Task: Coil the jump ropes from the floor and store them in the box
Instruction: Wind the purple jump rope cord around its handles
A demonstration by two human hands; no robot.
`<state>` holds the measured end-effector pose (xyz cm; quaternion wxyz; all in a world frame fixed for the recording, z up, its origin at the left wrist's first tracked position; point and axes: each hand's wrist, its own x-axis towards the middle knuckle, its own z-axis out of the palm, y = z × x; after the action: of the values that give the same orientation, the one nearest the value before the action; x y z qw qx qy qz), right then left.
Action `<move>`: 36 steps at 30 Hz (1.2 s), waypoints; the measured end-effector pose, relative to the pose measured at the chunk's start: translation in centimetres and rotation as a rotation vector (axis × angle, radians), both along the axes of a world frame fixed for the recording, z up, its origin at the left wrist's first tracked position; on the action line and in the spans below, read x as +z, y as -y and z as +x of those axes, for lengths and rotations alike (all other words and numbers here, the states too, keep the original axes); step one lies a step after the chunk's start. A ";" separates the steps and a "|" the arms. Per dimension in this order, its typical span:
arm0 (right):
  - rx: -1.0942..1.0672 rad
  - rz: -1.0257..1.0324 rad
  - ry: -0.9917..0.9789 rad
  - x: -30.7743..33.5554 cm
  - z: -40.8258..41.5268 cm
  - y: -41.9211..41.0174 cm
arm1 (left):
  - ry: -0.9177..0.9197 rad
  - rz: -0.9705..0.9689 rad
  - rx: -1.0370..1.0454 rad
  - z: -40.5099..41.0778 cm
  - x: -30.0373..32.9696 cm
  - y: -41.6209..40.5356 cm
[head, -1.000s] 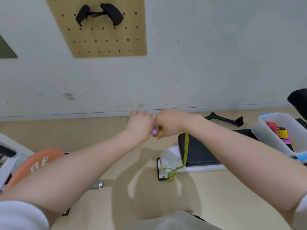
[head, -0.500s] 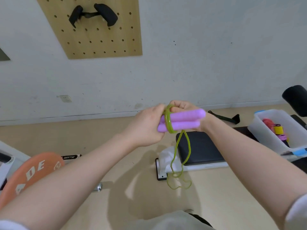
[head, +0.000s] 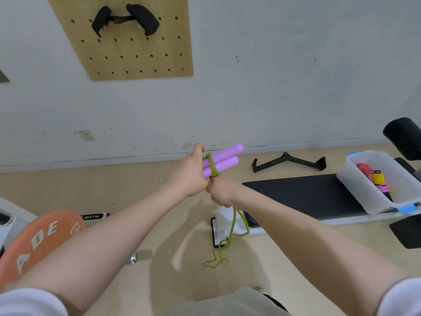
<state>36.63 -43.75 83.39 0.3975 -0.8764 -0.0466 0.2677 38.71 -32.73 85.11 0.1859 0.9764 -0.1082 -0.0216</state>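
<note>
Left hand grips the two purple handles side by side so they act as a spool, a few turns of green rope already round them; right hand just below is curled on the rope, likely tensioning it for the next wrap. Rest of the rope hangs from the right hand, its end kinked on the floor. One rope in hand; the clear box on the bench, to the right, holds several coloured bundles, count unclear.
</note>
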 end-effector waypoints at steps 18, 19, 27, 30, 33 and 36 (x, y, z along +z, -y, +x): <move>-0.012 0.029 0.379 6.3 3.8 5.4 | 0.176 0.321 -0.289 -0.5 1.2 -1.3; -0.033 0.072 0.369 6.2 3.8 5.7 | 0.196 0.250 -0.318 -0.5 1.8 -1.1; -0.205 0.539 0.069 3.2 3.3 7.5 | 0.089 -0.208 -0.372 -0.8 4.6 1.1; -0.305 0.434 0.208 1.3 2.5 6.2 | 0.121 -0.312 -0.220 -0.1 5.0 3.0; -0.368 0.472 0.173 0.8 2.5 5.8 | 0.117 -0.312 -0.081 1.4 4.9 4.9; -0.182 0.200 0.253 1.3 2.9 7.3 | 0.122 -0.073 0.010 3.3 3.7 5.8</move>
<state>39.55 -51.02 84.73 0.4962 -0.8598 -0.0433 0.1121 41.97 -38.54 88.81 0.2145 0.9690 -0.1152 0.0428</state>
